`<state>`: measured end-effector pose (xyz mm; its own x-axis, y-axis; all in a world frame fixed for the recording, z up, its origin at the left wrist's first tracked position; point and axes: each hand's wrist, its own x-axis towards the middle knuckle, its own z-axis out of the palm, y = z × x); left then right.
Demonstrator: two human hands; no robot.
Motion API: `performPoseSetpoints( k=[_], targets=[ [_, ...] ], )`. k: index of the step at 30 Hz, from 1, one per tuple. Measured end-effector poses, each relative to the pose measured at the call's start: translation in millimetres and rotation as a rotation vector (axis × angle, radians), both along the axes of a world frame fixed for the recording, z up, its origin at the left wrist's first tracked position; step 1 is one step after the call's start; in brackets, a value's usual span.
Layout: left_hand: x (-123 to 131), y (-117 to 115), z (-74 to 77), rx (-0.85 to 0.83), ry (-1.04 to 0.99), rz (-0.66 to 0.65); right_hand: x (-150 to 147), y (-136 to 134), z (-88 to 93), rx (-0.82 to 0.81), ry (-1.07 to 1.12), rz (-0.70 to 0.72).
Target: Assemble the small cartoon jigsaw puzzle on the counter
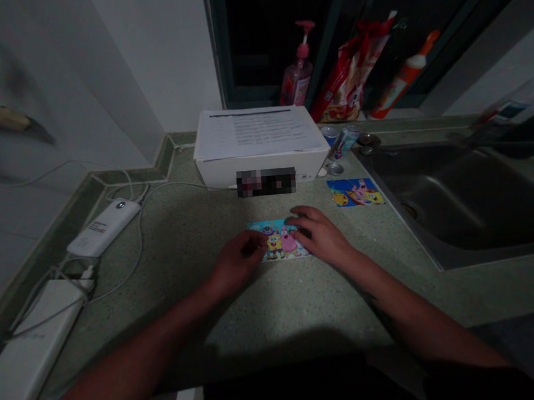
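A colourful cartoon picture card [280, 242] with a yellow and a pink figure lies on the speckled green counter [298, 302]. My left hand [241, 257] is at the card's left edge, its fingers curled together in a pinch; what lies between the fingertips is too small to make out. On the card's right side, my right hand [320, 233] rests with its fingers apart, fingertips over the card's surface. A second cartoon card [356, 192], mostly blue, lies further right, near the sink.
A white box [262, 142] with a printed sheet stands behind the card. Small tins and a can [344, 143] sit beside it. The sink [470, 202] is at right. White power banks [105, 228] and cables lie left. Bottles and a red bag [354, 76] stand at the window.
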<state>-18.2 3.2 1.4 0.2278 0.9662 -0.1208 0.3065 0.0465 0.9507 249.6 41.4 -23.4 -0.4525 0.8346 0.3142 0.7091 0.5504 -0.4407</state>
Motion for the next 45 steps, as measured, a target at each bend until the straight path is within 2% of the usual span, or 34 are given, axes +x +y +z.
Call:
performPoseSetpoints(
  k=[18,31,33,36,40,45],
  targets=[
    [0.7,-0.2,3.2,-0.008,-0.002,0.021,-1.4,2.3,-4.8,0.063,0.010,-0.009],
    [-6.3,4.6,-2.1,0.008,0.063,0.026,1.1,1.4,-2.1,0.071,0.014,-0.040],
    [-9.7,6.9,-2.6,0.061,0.119,0.037,1.0,0.5,-1.8,0.063,0.017,-0.042],
    [-15.1,11.2,-4.5,0.269,0.291,0.033,0.2,-1.1,-2.5,0.070,0.014,-0.046],
    [-19.8,15.6,-10.9,0.575,0.543,-0.130,-2.3,-3.9,-3.3,0.070,-0.009,-0.021],
    [-20.8,14.9,-19.1,0.698,0.684,-0.255,-5.3,-7.3,-3.2,0.087,-0.021,0.012]
  ],
)
